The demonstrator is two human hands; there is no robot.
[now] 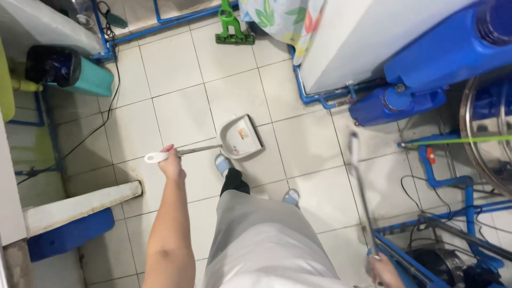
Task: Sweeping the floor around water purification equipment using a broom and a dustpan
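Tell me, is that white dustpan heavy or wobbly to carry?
Probably light: the left hand holds the dustpan out by its long thin handle alone. The pan looks like stiff plastic, so it likely keeps its shape, though it might swing a little.

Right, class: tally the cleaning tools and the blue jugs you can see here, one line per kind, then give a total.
Dustpan, held by its long handle in the left hand: 1
Long pole, held in the right hand: 1
Green floor tool head: 1
Blue jugs, one large, one small: 2
Total: 5
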